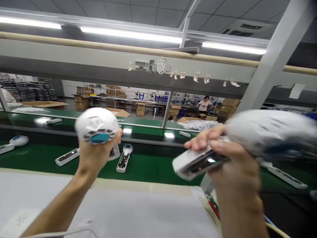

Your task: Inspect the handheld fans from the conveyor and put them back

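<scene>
While my left hand (90, 155) is up over the green belt (153, 165), it's wrapped tight around one white device (97, 123), round vented head up, teal oval facing me; a bit of its handle shows past the fingers. My right hand (230, 158) is also closed, on a second device (195, 162), gripped by the handle near the head: handle points left, open side shows dark innards and a bright greenish spot. Head end is motion-blurred, no detail there. Both clear of the belt. Between the hands, near the belt's near edge, lies an open-handled unit (123, 161), head toward the far edge. Another handle (66, 157) sits left of it, partly hidden by my left hand. White-covered bench (143, 211) runs along the belt's near edge. Co-worker (203, 104) well apart, in background.
</scene>
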Tool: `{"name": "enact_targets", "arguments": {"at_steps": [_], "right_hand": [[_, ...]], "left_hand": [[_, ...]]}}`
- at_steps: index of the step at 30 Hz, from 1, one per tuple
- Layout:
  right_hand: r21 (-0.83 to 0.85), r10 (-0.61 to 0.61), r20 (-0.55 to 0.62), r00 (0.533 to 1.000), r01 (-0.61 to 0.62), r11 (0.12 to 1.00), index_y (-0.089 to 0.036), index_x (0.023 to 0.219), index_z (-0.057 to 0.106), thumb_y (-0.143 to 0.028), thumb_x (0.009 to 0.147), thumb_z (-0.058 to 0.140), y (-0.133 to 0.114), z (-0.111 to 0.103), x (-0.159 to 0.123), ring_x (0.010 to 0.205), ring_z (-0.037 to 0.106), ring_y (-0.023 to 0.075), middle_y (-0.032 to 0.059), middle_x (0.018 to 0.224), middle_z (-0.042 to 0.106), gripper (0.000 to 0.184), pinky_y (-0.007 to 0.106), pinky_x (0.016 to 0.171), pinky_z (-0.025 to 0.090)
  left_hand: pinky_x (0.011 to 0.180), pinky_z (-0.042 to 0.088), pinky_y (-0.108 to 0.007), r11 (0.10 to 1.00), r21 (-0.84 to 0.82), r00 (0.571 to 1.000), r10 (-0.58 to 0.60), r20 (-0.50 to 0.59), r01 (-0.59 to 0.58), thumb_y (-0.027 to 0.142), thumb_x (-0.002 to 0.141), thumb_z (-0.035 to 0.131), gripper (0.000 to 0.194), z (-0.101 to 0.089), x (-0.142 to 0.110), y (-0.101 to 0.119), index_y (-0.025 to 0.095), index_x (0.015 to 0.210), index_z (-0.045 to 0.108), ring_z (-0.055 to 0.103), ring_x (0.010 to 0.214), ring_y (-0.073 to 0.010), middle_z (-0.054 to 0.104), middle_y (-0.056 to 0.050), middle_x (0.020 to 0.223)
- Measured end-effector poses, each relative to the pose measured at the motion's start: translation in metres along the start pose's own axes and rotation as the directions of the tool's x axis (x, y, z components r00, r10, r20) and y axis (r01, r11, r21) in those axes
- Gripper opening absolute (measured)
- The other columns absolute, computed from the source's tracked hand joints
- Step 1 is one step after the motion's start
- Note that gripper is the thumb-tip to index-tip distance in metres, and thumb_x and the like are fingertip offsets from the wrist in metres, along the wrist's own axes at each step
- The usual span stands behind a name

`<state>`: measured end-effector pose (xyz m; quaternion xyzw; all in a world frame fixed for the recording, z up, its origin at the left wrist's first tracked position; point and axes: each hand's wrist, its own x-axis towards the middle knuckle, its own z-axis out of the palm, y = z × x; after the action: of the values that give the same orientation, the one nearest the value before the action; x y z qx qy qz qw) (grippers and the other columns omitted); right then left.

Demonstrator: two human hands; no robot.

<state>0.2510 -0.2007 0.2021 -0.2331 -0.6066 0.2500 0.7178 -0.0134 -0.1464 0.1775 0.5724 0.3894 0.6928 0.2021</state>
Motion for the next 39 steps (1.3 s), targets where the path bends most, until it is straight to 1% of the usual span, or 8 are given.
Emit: {"name": "enact_targets", "arguments": {"at_steps": [2, 4, 8, 10, 21, 28, 33, 39], "right_hand": [[0.098, 0.203, 0.089, 0.975, -0.212, 0.972, -0.022, 0.074, 0.065, -0.029, 0.074, 0.075, 0.025, 0.010, 0.009, 0.060, 0.061, 0.0155, -0.0015, 0.068, 0.061, 0.013, 0.033, 0.063, 0.055], [-0.013, 0.327, 0.043, 0.944, -0.326, 0.945, -0.017, 0.074, 0.065, -0.024, 0.064, 0.085, 0.057, 0.014, 0.016, 0.066, 0.065, 0.0159, 0.0003, 0.075, 0.065, 0.023, 0.030, 0.066, 0.054], [0.006, 0.766, 0.197, 0.612, -0.782, 0.623, -0.015, 0.083, 0.062, -0.029, 0.069, 0.082, 0.119, 0.011, 0.019, 0.072, 0.065, 0.0185, 0.0039, 0.075, 0.066, 0.028, 0.034, 0.074, 0.054], [0.014, 0.809, 0.219, 0.546, -0.830, 0.557, -0.015, 0.083, 0.059, -0.028, 0.071, 0.079, 0.143, 0.009, 0.016, 0.073, 0.064, 0.0179, 0.0045, 0.075, 0.064, 0.027, 0.035, 0.076, 0.054], [-0.357, 0.820, 0.041, 0.571, -0.758, 0.546, -0.016, 0.093, 0.053, -0.024, 0.094, 0.050, 0.187, -0.010, 0.011, 0.085, 0.066, 0.0153, 0.0051, 0.087, 0.066, 0.009, 0.026, 0.078, 0.053], [-0.869, 0.806, -0.145, 0.575, -0.462, 0.174, -0.012, 0.103, 0.064, -0.033, 0.092, 0.064, 0.205, -0.021, -0.001, 0.113, 0.060, 0.0267, 0.0113, 0.115, 0.065, 0.024, 0.048, 0.099, 0.046], [-0.967, 0.779, -0.186, 0.599, -0.254, -0.036, -0.014, 0.110, 0.065, -0.033, 0.094, 0.063, 0.206, -0.030, 0.001, 0.115, 0.059, 0.0250, 0.0096, 0.118, 0.064, 0.025, 0.050, 0.102, 0.044], [-0.985, 0.744, -0.155, 0.649, -0.163, -0.064, -0.015, 0.121, 0.062, -0.038, 0.097, 0.058, 0.194, -0.053, 0.018, 0.113, 0.060, 0.0238, 0.0103, 0.121, 0.063, 0.033, 0.046, 0.100, 0.047]], "left_hand": [[0.061, 0.052, -0.031, 0.985, -0.084, 0.978, -0.140, 0.152, 0.154, 0.046, 0.067, 0.081, 0.037, 0.013, -0.001, -0.009, 0.015, 0.077, 0.062, 0.061, 0.064, -0.0214, 0.063, -0.004, 0.069], [0.063, 0.051, -0.031, 0.928, -0.072, 0.882, -0.321, 0.344, 0.366, 0.047, 0.066, 0.083, 0.044, 0.025, 0.000, -0.025, 0.014, 0.086, 0.062, 0.061, 0.067, -0.0212, 0.064, -0.005, 0.073], [0.075, 0.051, -0.033, 0.806, 0.133, 0.648, -0.551, 0.525, 0.577, 0.036, 0.061, 0.085, 0.060, 0.039, -0.001, -0.062, 0.015, 0.110, 0.057, 0.063, 0.088, -0.0244, 0.067, -0.008, 0.094], [0.077, 0.051, -0.034, 0.775, 0.159, 0.602, -0.586, 0.542, 0.612, 0.030, 0.059, 0.085, 0.069, 0.042, -0.003, -0.078, 0.017, 0.119, 0.053, 0.063, 0.090, -0.0251, 0.066, -0.008, 0.102], [0.085, 0.050, -0.035, 0.722, 0.139, 0.587, -0.645, 0.490, 0.678, 0.037, 0.069, 0.079, 0.065, 0.051, -0.006, -0.138, 0.021, 0.122, 0.044, 0.062, 0.097, -0.0254, 0.062, -0.007, 0.106], [0.082, 0.052, -0.036, 0.695, 0.194, 0.544, -0.679, 0.492, 0.692, 0.034, 0.070, 0.077, 0.063, 0.058, -0.018, -0.160, 0.018, 0.120, 0.042, 0.064, 0.095, -0.0267, 0.062, -0.011, 0.107], [0.089, 0.050, -0.032, 0.772, 0.253, 0.608, -0.621, 0.495, 0.583, 0.036, 0.086, 0.064, 0.050, 0.061, -0.020, -0.180, 0.017, 0.126, 0.042, 0.063, 0.102, -0.0225, 0.061, -0.011, 0.116], [0.104, 0.038, -0.048, 0.752, 0.602, 0.707, -0.579, 0.406, 0.270, 0.042, 0.092, 0.060, 0.031, 0.044, -0.013, -0.198, 0.012, 0.102, 0.060, 0.055, 0.112, -0.0282, 0.060, -0.013, 0.110]]}}
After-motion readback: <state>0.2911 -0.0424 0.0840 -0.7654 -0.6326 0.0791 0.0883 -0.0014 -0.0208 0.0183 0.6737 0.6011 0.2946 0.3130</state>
